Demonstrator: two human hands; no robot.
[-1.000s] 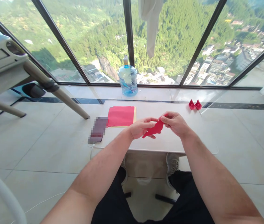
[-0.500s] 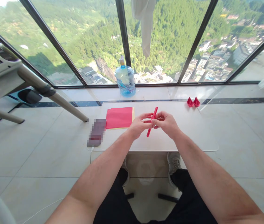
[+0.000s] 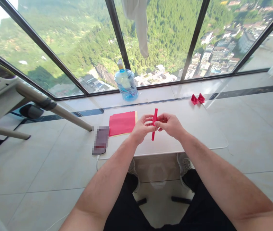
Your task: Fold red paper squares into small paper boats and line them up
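Red and narrow, a straight strip (image 3: 155,119) stands out in the head view, held between both hands over the white table (image 3: 189,138), one end pointing away from the person and the other toward them. The left hand (image 3: 141,129) grips it from its side, fingers and thumb meeting the strip near its middle; the right hand (image 3: 169,125) pinches it there too, thumb against forefinger. Just left of the left hand lies a stack of red sheets (image 3: 122,124), with a pale yellow edge (image 3: 136,117) showing along its right side. Next to the stack is a pixelated phone (image 3: 101,138). Two small red pointed pieces (image 3: 194,99) sit side by side at the table's far right corner. Beyond the table, a blue water bottle (image 3: 127,86) stands by the window.
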